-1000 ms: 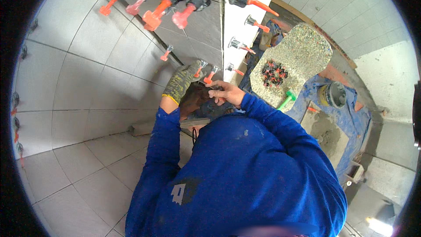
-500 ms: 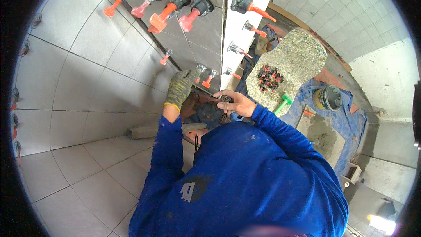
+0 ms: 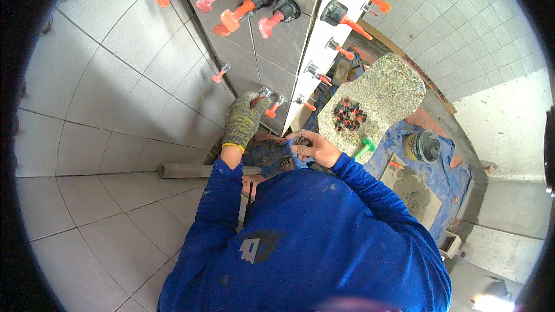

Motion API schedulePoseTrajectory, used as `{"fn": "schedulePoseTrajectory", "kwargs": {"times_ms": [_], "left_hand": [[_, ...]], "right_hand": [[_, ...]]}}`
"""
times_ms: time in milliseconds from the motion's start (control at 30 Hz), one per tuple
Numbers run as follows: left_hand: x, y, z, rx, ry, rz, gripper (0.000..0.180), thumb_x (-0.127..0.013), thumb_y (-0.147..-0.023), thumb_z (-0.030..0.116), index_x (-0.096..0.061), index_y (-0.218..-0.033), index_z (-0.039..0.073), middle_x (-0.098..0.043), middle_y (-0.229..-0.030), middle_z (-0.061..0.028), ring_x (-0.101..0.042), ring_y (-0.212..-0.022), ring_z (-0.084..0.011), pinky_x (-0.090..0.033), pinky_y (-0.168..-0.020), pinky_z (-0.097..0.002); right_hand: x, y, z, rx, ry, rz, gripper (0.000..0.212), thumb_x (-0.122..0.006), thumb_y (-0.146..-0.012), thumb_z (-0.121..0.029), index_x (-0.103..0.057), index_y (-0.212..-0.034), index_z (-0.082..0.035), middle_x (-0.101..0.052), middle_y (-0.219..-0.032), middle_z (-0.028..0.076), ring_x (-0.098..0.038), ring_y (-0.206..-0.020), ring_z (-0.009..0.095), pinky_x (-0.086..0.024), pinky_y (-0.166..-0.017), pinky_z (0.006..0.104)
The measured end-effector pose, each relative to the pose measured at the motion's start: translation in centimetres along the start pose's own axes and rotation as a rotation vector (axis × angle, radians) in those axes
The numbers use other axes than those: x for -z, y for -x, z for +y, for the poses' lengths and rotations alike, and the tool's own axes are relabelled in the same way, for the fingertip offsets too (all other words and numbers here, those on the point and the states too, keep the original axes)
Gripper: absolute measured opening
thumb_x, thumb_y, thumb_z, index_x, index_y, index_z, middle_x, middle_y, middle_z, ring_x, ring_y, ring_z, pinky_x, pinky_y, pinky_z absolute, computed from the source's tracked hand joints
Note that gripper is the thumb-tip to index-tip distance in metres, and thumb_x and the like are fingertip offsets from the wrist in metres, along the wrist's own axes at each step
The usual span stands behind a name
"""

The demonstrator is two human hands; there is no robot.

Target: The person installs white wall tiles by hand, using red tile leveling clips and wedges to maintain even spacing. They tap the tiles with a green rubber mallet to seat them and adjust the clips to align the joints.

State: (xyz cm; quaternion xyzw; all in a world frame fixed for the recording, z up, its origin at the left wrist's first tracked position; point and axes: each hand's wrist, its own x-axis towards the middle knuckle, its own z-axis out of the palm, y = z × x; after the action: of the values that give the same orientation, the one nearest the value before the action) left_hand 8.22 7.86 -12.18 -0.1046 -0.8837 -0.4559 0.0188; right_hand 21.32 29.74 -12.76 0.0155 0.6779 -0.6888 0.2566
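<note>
My left hand (image 3: 243, 122), in a grey-green knit glove with a yellow cuff, reaches to the foot of the dark grey tiled wall. Its fingers close round the red handle of a tile leveler (image 3: 265, 91), which they mostly hide. Just right of it, another tile leveler (image 3: 276, 107) with a red T-handle sticks out. My bare right hand (image 3: 318, 149) is bent round a small dark round piece (image 3: 302, 141), partly covered by the fingers; its exact kind is unclear. More levelers with black caps, such as a tile leveler (image 3: 281, 16), stand out from the wall higher up.
Right of the white wall edge (image 3: 315, 40), a speckled foam slab (image 3: 393, 84) carries a pile of black-and-red levelers (image 3: 349, 115) and a green-handled tool (image 3: 365, 149). Beyond are a bucket (image 3: 423, 146), a mortar-smeared board (image 3: 413, 188) and blue sheeting (image 3: 457, 179). A wooden beam (image 3: 191, 170) lies left.
My view has shifted, moving the wall levelers rightward in the picture. My left glove now wraps further round the low leveler's handle. My right hand keeps its dark piece near the wall corner.
</note>
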Motion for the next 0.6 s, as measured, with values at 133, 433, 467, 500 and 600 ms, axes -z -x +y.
{"fn": "schedulePoseTrajectory", "kwargs": {"times_ms": [133,433,467,500,600], "left_hand": [[0.2,-0.6,0.3,0.115,0.088,-0.109,0.035,-0.069,-0.088,0.034,-0.070,-0.096,0.000,-0.065,-0.074,-0.0110,-0.061,-0.064,-0.0208,-0.049,-0.062,-0.0350],[0.0,-1.5,-3.2,-0.032,0.097,-0.257,0.023,-0.068,-0.088,0.020,-0.072,-0.101,0.002,-0.065,-0.081,-0.0027,-0.059,-0.066,-0.0115,-0.047,-0.055,-0.0285],[0.0,-1.7,-3.9,-0.197,0.131,-0.250,0.022,-0.068,-0.088,0.019,-0.071,-0.103,0.002,-0.066,-0.084,-0.0040,-0.060,-0.068,-0.0118,-0.049,-0.057,-0.0285],[-0.3,-1.6,-4.4,-0.176,0.182,-0.272,0.023,-0.068,-0.087,0.019,-0.071,-0.103,0.003,-0.067,-0.088,-0.0061,-0.062,-0.072,-0.0150,-0.049,-0.060,-0.0299],[-0.7,-1.8,-5.6,0.245,0.365,-0.420,0.023,-0.067,-0.087,0.024,-0.072,-0.100,0.006,-0.071,-0.097,-0.0142,-0.066,-0.083,-0.0304,-0.050,-0.071,-0.0370]], "right_hand": [[0.1,0.5,-0.1,0.032,0.026,0.031,0.039,-0.069,-0.093,-0.026,-0.060,-0.126,-0.007,-0.063,-0.090,0.001,-0.059,-0.072,0.009,-0.049,-0.063,0.0264],[0.4,1.6,-0.8,0.020,-0.006,0.057,0.036,-0.069,-0.093,-0.024,-0.061,-0.124,-0.007,-0.063,-0.093,0.001,-0.056,-0.073,0.008,-0.048,-0.064,0.0245],[0.4,1.8,-0.8,0.004,-0.016,0.070,0.036,-0.069,-0.093,-0.024,-0.061,-0.124,-0.007,-0.063,-0.092,0.001,-0.056,-0.073,0.008,-0.048,-0.064,0.0245],[0.4,1.9,-0.8,0.005,-0.024,0.077,0.036,-0.070,-0.093,-0.025,-0.061,-0.124,-0.008,-0.063,-0.092,0.000,-0.056,-0.074,0.008,-0.048,-0.064,0.0244],[0.6,2.2,-0.5,-0.021,0.018,0.085,0.039,-0.069,-0.093,-0.026,-0.059,-0.126,-0.008,-0.062,-0.092,0.000,-0.057,-0.077,0.009,-0.050,-0.069,0.0248]]}}
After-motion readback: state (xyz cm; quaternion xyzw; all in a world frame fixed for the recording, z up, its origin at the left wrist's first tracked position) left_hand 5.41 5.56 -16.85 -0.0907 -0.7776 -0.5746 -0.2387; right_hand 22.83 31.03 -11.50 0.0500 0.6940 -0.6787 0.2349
